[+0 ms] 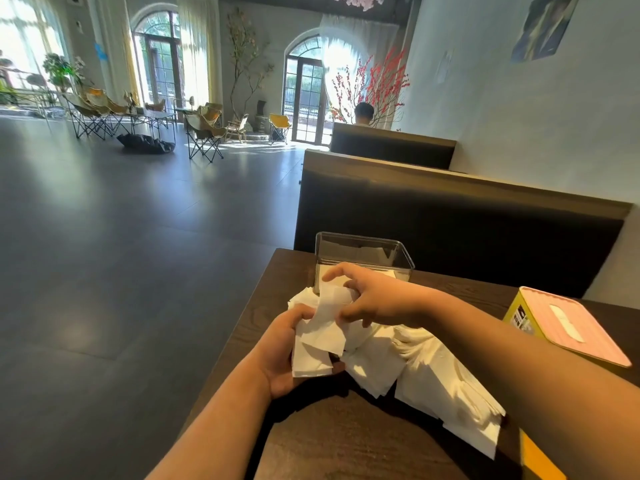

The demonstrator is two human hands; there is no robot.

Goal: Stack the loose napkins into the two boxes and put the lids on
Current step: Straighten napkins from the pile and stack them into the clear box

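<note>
Left hand (282, 358): palm up at the desk's (346, 445) near-left edge, fingers curled under a small stack of napkins (311, 367), thumb over its far edge. Right hand (374, 299): above the stack, thumb and fingers bent, pinching one folded napkin (327, 306) that hangs onto the stack. Loose napkins (436, 375): untidy white heap on the dark wood, running from beneath the right hand toward the near-right, partly under the right forearm. Clear box (360, 247): upright just behind the hands at the far edge, lid off, a few white sheets visible low inside. Yellow box (516, 317): far right, apart from the heap, pink slotted lid (575, 327) seated on top.
</note>
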